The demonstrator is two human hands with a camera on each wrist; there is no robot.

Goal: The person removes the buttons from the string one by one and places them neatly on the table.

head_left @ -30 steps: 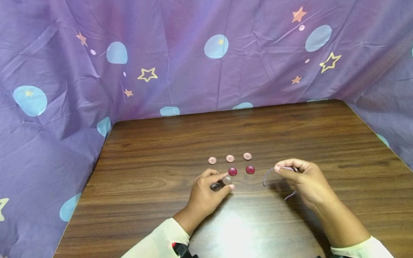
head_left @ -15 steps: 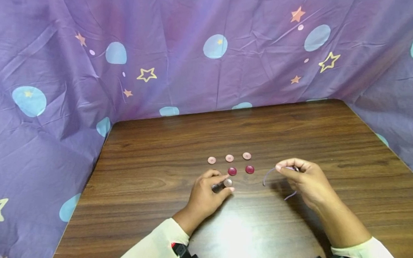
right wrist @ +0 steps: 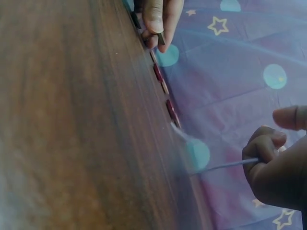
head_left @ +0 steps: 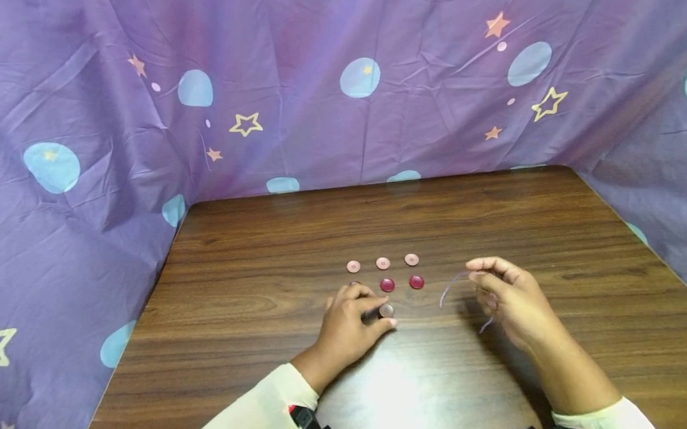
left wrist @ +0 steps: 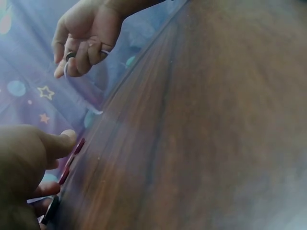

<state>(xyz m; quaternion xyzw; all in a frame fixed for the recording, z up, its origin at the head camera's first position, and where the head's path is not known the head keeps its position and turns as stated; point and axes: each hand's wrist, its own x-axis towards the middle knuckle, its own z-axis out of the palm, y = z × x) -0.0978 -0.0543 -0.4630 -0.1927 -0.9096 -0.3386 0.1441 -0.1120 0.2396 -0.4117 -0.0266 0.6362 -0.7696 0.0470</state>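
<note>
My left hand (head_left: 347, 320) hovers low over the table and pinches a dark greyish button (head_left: 386, 311) between thumb and finger; in the right wrist view that button (right wrist: 161, 38) shows edge-on. Under the hand another dark button (left wrist: 50, 210) lies on the table. To the right, my right hand (head_left: 509, 298) holds a thin purple string (head_left: 448, 289) in its curled fingers, both ends hanging. A small dark round thing (left wrist: 70, 55) shows at those fingers in the left wrist view. The right index finger stands apart from the curled ones.
Three pink buttons (head_left: 383, 263) lie in a row beyond the left hand. Nearer are two dark red buttons (head_left: 416, 282), with another dark red edge (head_left: 354, 283) mostly hidden behind the left fingers. A purple curtain (head_left: 303, 78) stands behind the wooden table (head_left: 249, 261).
My left hand has shifted slightly right with the button, whose face has turned. The right hand has moved slightly right, its finger and thumb now less closely pinched on the string.
</note>
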